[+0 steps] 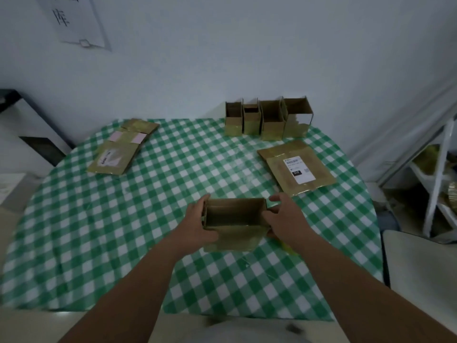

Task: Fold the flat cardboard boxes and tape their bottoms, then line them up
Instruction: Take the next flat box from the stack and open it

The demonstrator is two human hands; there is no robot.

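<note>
We see the round table (74, 219) first, under a green-and-white checked cloth that fills most of the view. At its far edge, against the pale wall (222, 58), four folded cardboard boxes (268, 120) stand upright in a row, open tops up, each touching or just beside its neighbour. A sheet of paper with dark characters (74, 21) hangs on that wall at upper left, and a white metal rack (437, 174) stands off the right side of the table.

On the right half of the cloth lies a flat cardboard box with a white shipping label (298, 168). On the far left lies a small stack of flat cardboard boxes (121, 148), overlapping, two of them with pink patches.

Near the table's front middle we hold the opened cardboard box (235, 221) between both hands, its mouth facing away and upward, so that we look into its brown inside; a lower flap hangs toward us. Our left hand (199, 224) grips the box's left wall, fingers curled round the edge and thumb on the near face. Our right hand (282, 219) pinches the right wall, thumb at the inner edge and fingers outside. Whether the box rests on the cloth or is just above it we cannot tell.
</note>
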